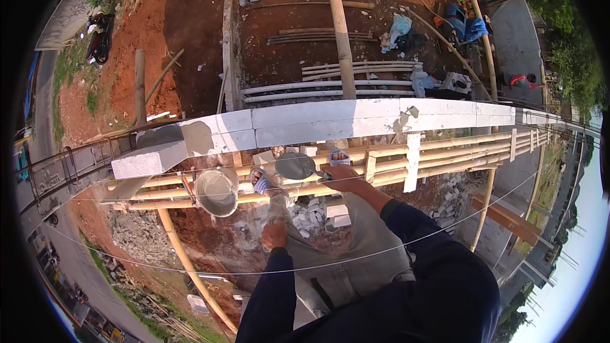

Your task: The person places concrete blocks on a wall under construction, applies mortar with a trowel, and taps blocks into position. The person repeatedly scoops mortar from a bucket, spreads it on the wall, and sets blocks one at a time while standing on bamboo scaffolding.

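Observation:
My right hand (341, 178) grips the handle of a trowel (295, 166), its rounded grey blade pointing left over the bamboo scaffold. My left hand (274, 235) is a closed fist against my trouser leg, with nothing showing from it. Left of the trowel, a round bucket (216, 192) of wet grey mortar rests on the bamboo poles. Beyond my hands runs a wall of pale blocks (305, 122), with a mortar smear (406, 116) on its face. A block (149, 160) sits at the left end, beside a wet mortar patch (198, 138).
Bamboo poles (445, 160) form the platform under my sandalled feet. A thin string (356, 255) stretches across in front of my body. Broken block rubble (309, 216) lies below. Past the wall, an upright bamboo pole (338, 32) rises over red soil, with white pipes (324, 86) on it.

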A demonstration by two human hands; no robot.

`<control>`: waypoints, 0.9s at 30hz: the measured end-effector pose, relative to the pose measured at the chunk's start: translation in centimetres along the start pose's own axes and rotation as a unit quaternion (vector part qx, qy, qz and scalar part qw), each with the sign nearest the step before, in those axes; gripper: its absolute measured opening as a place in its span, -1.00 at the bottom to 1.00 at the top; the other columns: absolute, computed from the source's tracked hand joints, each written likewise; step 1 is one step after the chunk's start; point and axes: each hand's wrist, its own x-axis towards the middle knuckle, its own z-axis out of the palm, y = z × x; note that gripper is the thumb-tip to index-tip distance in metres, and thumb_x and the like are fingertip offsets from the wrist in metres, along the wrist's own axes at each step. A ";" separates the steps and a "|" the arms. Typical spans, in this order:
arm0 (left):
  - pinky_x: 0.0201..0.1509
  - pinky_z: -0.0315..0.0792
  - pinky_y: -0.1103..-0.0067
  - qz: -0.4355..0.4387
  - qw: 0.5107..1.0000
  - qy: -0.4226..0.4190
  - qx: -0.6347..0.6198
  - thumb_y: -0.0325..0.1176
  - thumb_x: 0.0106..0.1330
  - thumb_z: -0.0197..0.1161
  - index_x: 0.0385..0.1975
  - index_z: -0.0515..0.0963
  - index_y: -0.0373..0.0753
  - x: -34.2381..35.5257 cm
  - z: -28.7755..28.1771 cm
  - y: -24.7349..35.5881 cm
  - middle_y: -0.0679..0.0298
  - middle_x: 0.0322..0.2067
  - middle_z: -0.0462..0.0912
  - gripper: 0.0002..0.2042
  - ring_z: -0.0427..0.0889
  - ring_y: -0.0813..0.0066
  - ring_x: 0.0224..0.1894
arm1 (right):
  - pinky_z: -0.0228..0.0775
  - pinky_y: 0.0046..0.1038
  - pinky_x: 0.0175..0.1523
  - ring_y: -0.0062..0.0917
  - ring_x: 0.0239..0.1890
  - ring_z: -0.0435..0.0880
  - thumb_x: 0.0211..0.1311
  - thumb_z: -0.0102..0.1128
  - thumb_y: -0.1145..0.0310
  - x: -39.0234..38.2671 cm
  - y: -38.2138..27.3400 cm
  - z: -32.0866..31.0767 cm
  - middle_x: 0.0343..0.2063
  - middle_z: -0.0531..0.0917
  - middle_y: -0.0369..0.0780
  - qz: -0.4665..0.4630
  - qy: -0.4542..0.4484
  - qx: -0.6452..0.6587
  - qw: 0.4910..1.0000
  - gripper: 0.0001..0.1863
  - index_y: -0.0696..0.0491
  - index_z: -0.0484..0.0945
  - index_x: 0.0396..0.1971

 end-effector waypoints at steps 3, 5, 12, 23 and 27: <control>0.17 0.62 0.09 0.042 0.996 -0.003 0.075 0.09 0.37 0.16 -0.11 0.78 -0.41 1.2 1.2 0.4 -0.21 -0.02 0.78 -0.42 0.78 -0.21 0.05 | 0.58 -0.02 0.00 -0.03 -0.14 0.78 0.34 0.34 -0.22 -6.0 7.0 -1.9 -0.31 0.77 0.04 0.039 0.150 0.087 0.984 -0.37 0.14 0.68 -0.05; 0.19 0.61 0.07 0.026 0.996 -0.004 0.085 0.09 0.38 0.16 -0.08 0.78 -0.42 -0.4 0.0 2.0 -0.23 0.00 0.77 -0.41 0.77 -0.23 0.06 | 0.59 -0.07 -0.09 -0.06 -0.26 0.79 0.32 0.40 -0.19 -8.8 11.8 -2.6 -0.40 0.75 0.02 0.107 0.185 0.136 0.967 -0.39 0.15 0.68 -0.09; 0.20 0.60 0.07 0.051 0.986 0.026 0.158 0.10 0.39 0.16 -0.13 0.78 -0.42 -1.8 0.4 3.7 -0.22 -0.05 0.78 -0.42 0.77 -0.22 0.06 | 0.45 -0.08 -0.29 0.01 -0.44 0.65 0.37 0.37 0.11 -13.1 26.2 -1.6 -0.53 0.63 0.02 0.241 0.448 0.179 0.842 -0.59 0.22 0.57 -0.30; 0.25 0.55 0.08 0.101 0.972 0.009 0.213 0.12 0.40 0.15 -0.13 0.75 -0.49 0.0 1.6 3.6 -0.25 -0.02 0.76 -0.38 0.73 -0.24 0.11 | 0.52 0.01 -0.26 0.10 -0.35 0.73 0.41 0.25 0.30 -12.1 27.3 -5.2 -0.45 0.69 0.11 0.187 0.490 0.151 0.838 -0.63 0.22 0.51 0.07; 0.25 0.54 0.08 0.099 0.972 0.006 0.214 0.12 0.40 0.15 -0.11 0.75 -0.49 0.1 2.1 3.2 -0.25 -0.01 0.76 -0.37 0.73 -0.24 0.11 | 0.58 0.05 -0.20 0.17 -0.27 0.74 0.42 0.24 0.29 -11.8 26.5 -5.3 -0.37 0.73 0.15 0.224 0.502 0.128 0.826 -0.61 0.18 0.50 0.12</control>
